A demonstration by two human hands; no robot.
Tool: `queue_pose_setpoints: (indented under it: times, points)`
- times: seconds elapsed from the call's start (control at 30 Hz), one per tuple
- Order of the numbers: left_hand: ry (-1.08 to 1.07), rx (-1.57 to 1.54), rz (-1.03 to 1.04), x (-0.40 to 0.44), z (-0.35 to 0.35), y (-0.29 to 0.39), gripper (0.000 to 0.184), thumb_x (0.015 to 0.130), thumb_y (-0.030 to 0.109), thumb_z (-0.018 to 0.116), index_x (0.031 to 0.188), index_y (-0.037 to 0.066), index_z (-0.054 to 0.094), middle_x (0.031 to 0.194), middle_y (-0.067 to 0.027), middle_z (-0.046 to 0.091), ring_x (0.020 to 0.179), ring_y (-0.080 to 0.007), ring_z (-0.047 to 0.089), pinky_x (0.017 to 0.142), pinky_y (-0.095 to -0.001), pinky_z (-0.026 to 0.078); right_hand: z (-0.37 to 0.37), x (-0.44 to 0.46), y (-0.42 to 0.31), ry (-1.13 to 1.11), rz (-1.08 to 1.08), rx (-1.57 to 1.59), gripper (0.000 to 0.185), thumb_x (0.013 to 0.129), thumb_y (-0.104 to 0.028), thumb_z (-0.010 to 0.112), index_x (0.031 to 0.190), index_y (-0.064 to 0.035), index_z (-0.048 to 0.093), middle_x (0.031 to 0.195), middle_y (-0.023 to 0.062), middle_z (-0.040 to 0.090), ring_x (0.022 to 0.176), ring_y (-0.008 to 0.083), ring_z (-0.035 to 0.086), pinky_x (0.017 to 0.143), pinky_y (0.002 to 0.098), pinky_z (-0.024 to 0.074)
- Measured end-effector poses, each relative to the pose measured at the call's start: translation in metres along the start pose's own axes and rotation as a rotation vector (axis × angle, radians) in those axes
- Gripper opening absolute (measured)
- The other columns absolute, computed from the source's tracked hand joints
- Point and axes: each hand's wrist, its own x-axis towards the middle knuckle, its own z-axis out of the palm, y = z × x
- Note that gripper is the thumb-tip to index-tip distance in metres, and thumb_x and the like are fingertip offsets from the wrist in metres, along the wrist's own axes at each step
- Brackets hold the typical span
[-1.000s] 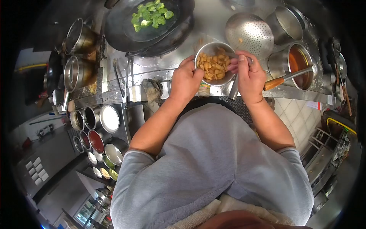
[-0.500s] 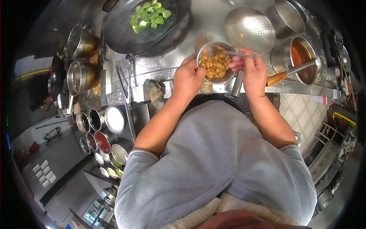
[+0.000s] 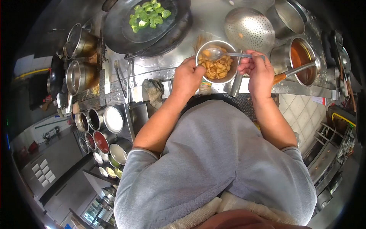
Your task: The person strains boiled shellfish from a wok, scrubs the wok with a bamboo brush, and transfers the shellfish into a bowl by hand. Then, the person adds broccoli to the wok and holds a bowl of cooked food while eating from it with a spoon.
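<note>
My left hand (image 3: 187, 79) grips the left rim of a round metal bowl (image 3: 231, 77), thumb over the edge. Brown, glossy chunks (image 3: 216, 69) fill much of the bowl. My right hand (image 3: 260, 74) pinches the handle of a metal spoon (image 3: 215, 54), whose head lies over the chunks at the back of the bowl. A wide metal handle (image 3: 236, 84) slants down beside the bowl, between my hands.
Green broccoli (image 3: 149, 15) sits in a dark wok (image 3: 118, 32) at the upper left. At the right are a perforated strainer (image 3: 249, 28), a pot of reddish-brown liquid (image 3: 301, 57) and a wooden-handled ladle (image 3: 280, 78). Tongs (image 3: 121, 78) and a cloth (image 3: 153, 91) lie left.
My right hand has shifted right and a little down. The spoon's head now shows above the chunks, where before mostly its handle showed. My left hand still holds the bowl.
</note>
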Motion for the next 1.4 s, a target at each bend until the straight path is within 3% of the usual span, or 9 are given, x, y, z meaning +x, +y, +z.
queue_pose_setpoints:
  times: [0.2,0.23,0.37,0.5,0.6,0.77,1.07,1.17,1.4]
  points:
    - [0.034,-0.009,-0.091,0.008,-0.001,-0.016,0.030,0.084,0.019,0.060,0.102,-0.002,0.070,0.101,-0.0229,0.068,0.089,-0.0348,0.067,0.083,-0.0397,0.051,-0.035,0.039,-0.028,0.149,-0.303,-0.235,0.031,0.104,-0.021,0.049,0.114,0.0070,0.059,0.087,0.0146,0.067,0.073,0.0207,0.069,0.064,0.0291,0.0550]
    - [0.025,-0.014,-0.113,0.009,-0.003,-0.018,0.030,0.084,0.020,0.060,0.102,-0.002,0.070,0.101,-0.0230,0.068,0.088,-0.0346,0.067,0.083,-0.0396,0.052,-0.043,0.053,-0.026,0.120,-0.321,-0.317,0.032,0.103,-0.024,0.054,0.118,0.0029,0.063,0.090,0.0156,0.071,0.081,0.0229,0.072,0.072,0.0318,0.0562]
    - [-0.015,-0.057,-0.232,0.010,-0.007,-0.013,0.031,0.085,0.019,0.059,0.103,-0.004,0.069,0.101,-0.0228,0.068,0.087,-0.0343,0.067,0.084,-0.0392,0.052,-0.060,0.088,-0.025,0.041,-0.601,-1.209,0.026,0.101,-0.024,0.058,0.121,-0.0111,0.069,0.101,0.0117,0.074,0.095,0.0219,0.072,0.087,0.0330,0.0534]
    - [-0.002,-0.102,-0.257,0.009,-0.009,-0.011,0.029,0.085,0.018,0.058,0.100,-0.004,0.069,0.104,-0.0216,0.069,0.091,-0.0338,0.067,0.085,-0.0385,0.052,-0.050,0.064,-0.050,0.123,-0.702,-1.026,0.025,0.102,-0.022,0.058,0.120,-0.0081,0.069,0.095,0.0111,0.075,0.089,0.0179,0.072,0.082,0.0305,0.0547]
    - [0.083,-0.057,-0.013,0.012,-0.006,-0.029,0.028,0.086,0.017,0.058,0.099,-0.005,0.068,0.111,-0.0210,0.069,0.097,-0.0343,0.067,0.087,-0.0380,0.052,-0.045,0.038,-0.056,0.101,-0.577,-0.470,0.021,0.102,-0.017,0.058,0.116,-0.0053,0.069,0.088,0.0077,0.073,0.083,0.0116,0.069,0.074,0.0269,0.0548]
    - [0.123,0.030,0.129,0.012,-0.011,-0.021,0.026,0.086,0.018,0.058,0.084,-0.006,0.064,0.127,-0.0258,0.063,0.110,-0.0398,0.063,0.094,-0.0407,0.049,-0.023,-0.007,-0.052,-0.082,-0.483,-0.550,0.015,0.101,-0.011,0.058,0.108,-0.0026,0.068,0.080,0.0037,0.069,0.071,0.0080,0.065,0.062,0.0243,0.0515]
    - [0.108,0.014,0.126,0.008,-0.011,-0.008,0.024,0.085,0.016,0.060,0.079,-0.007,0.061,0.126,-0.0284,0.062,0.109,-0.0415,0.063,0.093,-0.0417,0.050,-0.001,-0.021,-0.016,-0.155,-0.600,-0.747,0.012,0.099,-0.007,0.059,0.106,-0.0010,0.066,0.077,0.0068,0.067,0.063,0.0116,0.064,0.059,0.0252,0.0506]
    - [0.099,0.006,0.135,0.008,-0.008,-0.012,0.023,0.085,0.015,0.060,0.079,-0.007,0.061,0.124,-0.0283,0.063,0.106,-0.0422,0.063,0.092,-0.0418,0.050,-0.005,-0.016,0.002,-0.128,-0.285,-0.397,0.015,0.101,-0.011,0.056,0.107,-0.0007,0.066,0.078,0.0075,0.067,0.061,0.0135,0.064,0.058,0.0255,0.0508]
    - [0.068,-0.007,0.047,0.007,-0.011,-0.005,0.021,0.086,0.016,0.059,0.086,-0.005,0.064,0.106,-0.0219,0.067,0.090,-0.0386,0.064,0.084,-0.0396,0.051,-0.017,0.002,0.008,0.012,-0.004,-0.064,0.026,0.103,-0.017,0.048,0.107,0.0045,0.062,0.076,0.0085,0.064,0.058,0.0175,0.061,0.053,0.0293,0.0486]
